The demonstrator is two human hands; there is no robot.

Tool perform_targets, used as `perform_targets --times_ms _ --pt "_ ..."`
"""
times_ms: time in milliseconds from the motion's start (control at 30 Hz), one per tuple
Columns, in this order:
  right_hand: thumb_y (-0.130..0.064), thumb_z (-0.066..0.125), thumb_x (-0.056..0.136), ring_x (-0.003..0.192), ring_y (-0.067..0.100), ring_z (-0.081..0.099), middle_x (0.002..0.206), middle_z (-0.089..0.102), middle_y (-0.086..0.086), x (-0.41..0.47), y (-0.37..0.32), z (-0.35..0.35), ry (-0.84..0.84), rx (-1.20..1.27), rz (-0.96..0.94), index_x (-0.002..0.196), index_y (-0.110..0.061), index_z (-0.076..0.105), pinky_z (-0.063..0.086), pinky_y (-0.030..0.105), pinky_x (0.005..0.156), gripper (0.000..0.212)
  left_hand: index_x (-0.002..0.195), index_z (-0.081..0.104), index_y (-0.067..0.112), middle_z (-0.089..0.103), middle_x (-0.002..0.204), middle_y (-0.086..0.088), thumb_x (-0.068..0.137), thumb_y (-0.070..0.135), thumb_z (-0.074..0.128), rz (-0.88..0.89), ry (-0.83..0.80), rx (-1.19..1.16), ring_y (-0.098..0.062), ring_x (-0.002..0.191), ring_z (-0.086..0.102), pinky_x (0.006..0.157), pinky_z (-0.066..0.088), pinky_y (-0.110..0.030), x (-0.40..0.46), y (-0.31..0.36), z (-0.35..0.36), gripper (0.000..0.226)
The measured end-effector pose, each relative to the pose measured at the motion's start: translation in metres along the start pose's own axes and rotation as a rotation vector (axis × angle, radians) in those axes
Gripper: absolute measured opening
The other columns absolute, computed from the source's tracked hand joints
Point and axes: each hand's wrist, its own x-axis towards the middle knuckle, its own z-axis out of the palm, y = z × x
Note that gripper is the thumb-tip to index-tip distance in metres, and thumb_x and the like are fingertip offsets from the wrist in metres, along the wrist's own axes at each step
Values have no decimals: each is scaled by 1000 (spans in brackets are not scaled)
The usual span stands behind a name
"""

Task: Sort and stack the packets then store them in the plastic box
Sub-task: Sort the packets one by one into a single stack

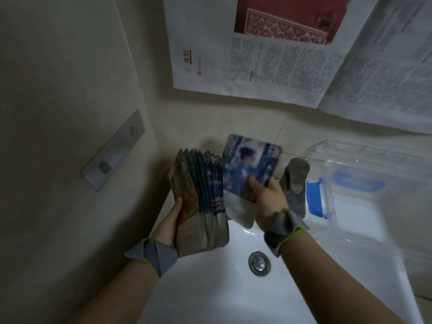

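A thick stack of flat packets point(201, 199), fanned at the top with brown and blue edges, stands upright over the sink in my left hand point(171, 224), which grips its lower left side. My right hand point(268, 197) pinches the lower corner of a single blue packet point(250, 164) printed with a figure, held up just right of the stack and blurred. The clear plastic box point(364, 192) with a blue latch point(315, 198) sits open at the right, on the sink's edge.
A white sink basin point(210, 288) with a metal drain point(259, 263) lies below my hands. A grey faucet point(295, 183) stands behind my right hand. Newspaper sheets point(268, 66) cover the wall above. A metal plate point(112, 152) is fixed on the left wall.
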Motion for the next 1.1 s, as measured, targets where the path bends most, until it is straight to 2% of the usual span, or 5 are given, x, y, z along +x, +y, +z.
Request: perform_targets --times_ms 200,367,533,767,1100 --pt "-13 43 96 67 8 55 81 58 -7 -21 -47 -7 82 100 -116 100 -19 49 44 19 57 10 85 70 26 74 60 5 96 37 34 56 202 21 -10 54 70 43 53 -19 -12 3 24 39" --pt "-9 43 96 79 17 62 93 64 3 -25 -52 -12 187 217 -186 112 -9 54 51 34 73 20 106 63 18 76 67 1 91 44 41 26 232 37 -13 60 72 46 56 -22 -9 3 21 37" --pt "-9 44 95 86 15 68 100 67 4 -28 -52 -16 136 159 -219 115 -8 54 55 32 76 23 78 79 19 77 86 -5 14 51 90 -25 91 -1 -21 74 73 54 59 -29 -9 -1 15 72" --pt "-15 45 95 97 23 61 107 63 3 -39 -49 -6 108 -183 -171 111 -21 52 49 46 94 19 113 62 17 77 91 -6 64 55 58 -38 184 -40 -25 88 71 71 59 -33 -8 -7 12 62" --pt "-3 44 93 89 20 61 86 63 -10 -45 -63 -9 -25 -198 -216 82 -30 54 48 45 96 31 104 64 16 76 87 -10 57 56 63 -29 169 -96 -30 96 62 77 50 -39 -12 -4 12 62"
